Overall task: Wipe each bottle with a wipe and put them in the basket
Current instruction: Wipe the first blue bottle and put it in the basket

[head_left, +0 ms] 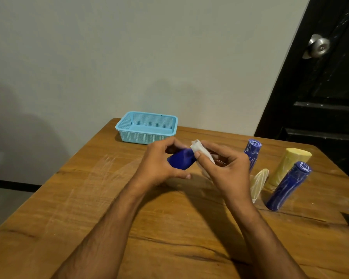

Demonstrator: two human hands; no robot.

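only one cam here, head-mounted, wide-angle, looking fwd and down over the person's own forearms. No 2nd view so nothing shared between views. Both forearms come in from the bottom edge and meet near frame centre, so it's close in on the hands (191,164). The worktop (129,228) fills the lower half and runs off the bottom, left & right edges, its far edge up against the wall (129,57), which takes most of the upper half. Basket (146,127) sits at the far side, just above centre. Door (320,87) at top right leans hard, prob lens distortion, and verticals tilt twd the edges
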